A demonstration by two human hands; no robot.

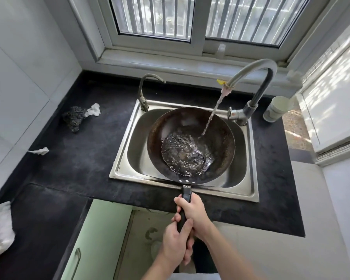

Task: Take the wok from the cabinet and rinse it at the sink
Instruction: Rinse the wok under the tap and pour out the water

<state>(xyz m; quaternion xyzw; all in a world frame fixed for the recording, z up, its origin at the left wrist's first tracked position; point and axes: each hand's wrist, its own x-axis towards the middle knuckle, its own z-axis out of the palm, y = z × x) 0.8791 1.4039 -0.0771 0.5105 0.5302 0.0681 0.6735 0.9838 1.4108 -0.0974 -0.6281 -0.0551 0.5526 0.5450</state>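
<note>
A dark round wok (190, 126) hangs over the steel sink (127, 156), its black handle (185, 201) pointing toward me. Water runs from the tall curved faucet (257, 77) in a thin stream into the wok and pools, rippling, in its bottom. My right hand (194, 213) grips the handle nearer the pan. My left hand (177, 243) grips the handle's end just behind it. Both hands hold the wok roughly level above the basin.
A smaller second tap (143, 91) stands at the sink's back left. A dark scouring pad (74, 118) and white scraps lie on the black counter (73, 168) at left. A white cup (277, 109) stands at right. Below, a green cabinet door (89, 239) stands open.
</note>
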